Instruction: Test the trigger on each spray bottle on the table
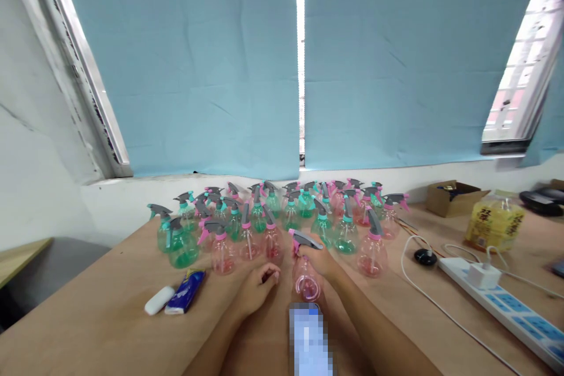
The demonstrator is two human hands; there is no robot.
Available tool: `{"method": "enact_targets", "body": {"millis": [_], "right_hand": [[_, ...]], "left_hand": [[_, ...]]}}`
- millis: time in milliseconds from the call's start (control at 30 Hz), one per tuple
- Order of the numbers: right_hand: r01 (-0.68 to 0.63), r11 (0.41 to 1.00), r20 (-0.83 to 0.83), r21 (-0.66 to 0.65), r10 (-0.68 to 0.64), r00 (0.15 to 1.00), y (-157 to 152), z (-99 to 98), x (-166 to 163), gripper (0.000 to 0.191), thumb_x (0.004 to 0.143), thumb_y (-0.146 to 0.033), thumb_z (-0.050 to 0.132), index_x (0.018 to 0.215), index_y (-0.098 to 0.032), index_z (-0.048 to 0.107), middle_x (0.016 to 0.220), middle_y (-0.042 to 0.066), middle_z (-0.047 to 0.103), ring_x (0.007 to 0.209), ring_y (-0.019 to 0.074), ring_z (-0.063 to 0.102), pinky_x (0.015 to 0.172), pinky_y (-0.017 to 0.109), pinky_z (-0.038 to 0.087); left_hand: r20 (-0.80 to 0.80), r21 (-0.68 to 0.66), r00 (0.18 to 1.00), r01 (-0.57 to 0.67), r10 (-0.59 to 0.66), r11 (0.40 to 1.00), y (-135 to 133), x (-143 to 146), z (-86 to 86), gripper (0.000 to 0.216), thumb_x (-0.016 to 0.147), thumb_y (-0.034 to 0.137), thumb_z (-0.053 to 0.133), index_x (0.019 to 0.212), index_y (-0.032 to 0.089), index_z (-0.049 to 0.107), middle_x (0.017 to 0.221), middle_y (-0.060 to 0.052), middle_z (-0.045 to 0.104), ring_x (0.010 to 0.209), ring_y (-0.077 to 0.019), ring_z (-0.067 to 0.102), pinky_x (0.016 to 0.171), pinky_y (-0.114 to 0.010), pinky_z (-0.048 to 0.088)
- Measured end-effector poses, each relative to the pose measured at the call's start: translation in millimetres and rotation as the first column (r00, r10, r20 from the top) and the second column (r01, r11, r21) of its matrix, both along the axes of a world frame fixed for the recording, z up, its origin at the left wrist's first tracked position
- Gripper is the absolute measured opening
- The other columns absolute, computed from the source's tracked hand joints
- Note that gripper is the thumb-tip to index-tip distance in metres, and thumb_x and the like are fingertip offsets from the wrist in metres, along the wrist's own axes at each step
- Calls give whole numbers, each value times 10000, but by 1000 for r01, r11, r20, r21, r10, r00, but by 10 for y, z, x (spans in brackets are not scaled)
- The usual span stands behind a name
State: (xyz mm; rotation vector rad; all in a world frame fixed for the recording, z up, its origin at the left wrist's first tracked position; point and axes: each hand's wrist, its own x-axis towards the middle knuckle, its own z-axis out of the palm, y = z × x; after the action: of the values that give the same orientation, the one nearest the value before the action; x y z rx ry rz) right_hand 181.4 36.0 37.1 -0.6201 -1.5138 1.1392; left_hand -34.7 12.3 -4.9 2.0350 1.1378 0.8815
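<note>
Both my forearms reach in from the near edge, bare and angled toward the middle. My left hand (258, 288) rests low, fingers curled loosely inward, nails showing, gripping nothing. My right hand (318, 259) sits a little farther and to the right, fingers closed in a wrapping grip, wrist straight.

wooden table (110, 305) under spray bottles (264, 223), power strip (506, 308)

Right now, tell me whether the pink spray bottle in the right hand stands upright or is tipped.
Tipped. The pink spray bottle leans toward the camera under the right hand, its round base facing us and its grey trigger head pointing away.
</note>
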Motion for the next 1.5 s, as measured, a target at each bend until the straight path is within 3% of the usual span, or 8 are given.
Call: {"method": "enact_targets", "body": {"millis": [100,233,367,533,800,1167,1367,1500], "right_hand": [[245,964,11,98,-248,969,0,-62,-27,283,700,-162,510,940,-201,655,731,2,641,635,156,548,632,284,462],[455,858,25,237,-473,881,-14,-186,-42,616,726,-139,524,1328,-231,428,996,37,624,735,155,528,726,300,469],[457,780,161,427,-563,811,31,-346,-37,564,765,-175,498,1313,-233,379,1110,70,548,991,216,535,925,404,434],[600,617,287,510,-779,557,125,-485,-74,469,870,-367,535,1279,-181,402,1198,146,485,1147,315,476,971,511,379],[631,635,424,446,-771,476,123,-541,-83,499,814,-286,573,1285,-168,456,1178,173,510,1152,367,487,952,516,379],[597,635,247,490,-758,603,340,-781,-40,577,836,-249,545,1385,-161,390,1295,158,530,1228,293,499,1026,452,418],[751,490,125,442,-863,490,186,-471,153,110,902,-285,477,936,-205,544,960,73,566,905,227,567,841,386,475],[864,355,64,358,-932,356,165,-319,286,309,894,-391,506,1115,-175,512,1089,123,584,1037,268,555,906,409,441]], "left_hand": [[3,8,1000,-17,17,1000,4,-1,-13,328,929,477,493,922,192,656,898,-40,695,841,-200,606,785,-279,452],[-3,1,1000,-27,27,1000,21,-11,-37,332,925,485,497,944,195,655,901,-40,697,840,-204,608,775,-280,452],[-6,-2,1000,-26,26,1000,33,-17,-49,310,929,466,493,948,201,653,882,-34,687,835,-204,608,774,-280,447],[0,-9,1000,-14,14,1000,25,-15,-38,277,930,431,495,947,202,650,839,-20,667,811,-197,598,759,-275,435],[-4,-10,1000,-6,6,1000,31,-19,-25,296,934,446,484,960,202,649,838,-27,662,815,-201,597,765,-276,439],[-39,8,999,-27,27,1000,47,-39,-56,317,928,459,473,973,195,644,873,-31,673,851,-204,597,794,-283,439],[-38,2,999,-24,24,1000,28,-36,-31,302,935,439,459,969,203,645,866,-23,667,842,-200,599,775,-275,434],[-37,0,999,-15,15,1000,28,-34,-29,299,939,432,455,942,201,645,842,-15,655,826,-193,594,762,-268,431]]}}
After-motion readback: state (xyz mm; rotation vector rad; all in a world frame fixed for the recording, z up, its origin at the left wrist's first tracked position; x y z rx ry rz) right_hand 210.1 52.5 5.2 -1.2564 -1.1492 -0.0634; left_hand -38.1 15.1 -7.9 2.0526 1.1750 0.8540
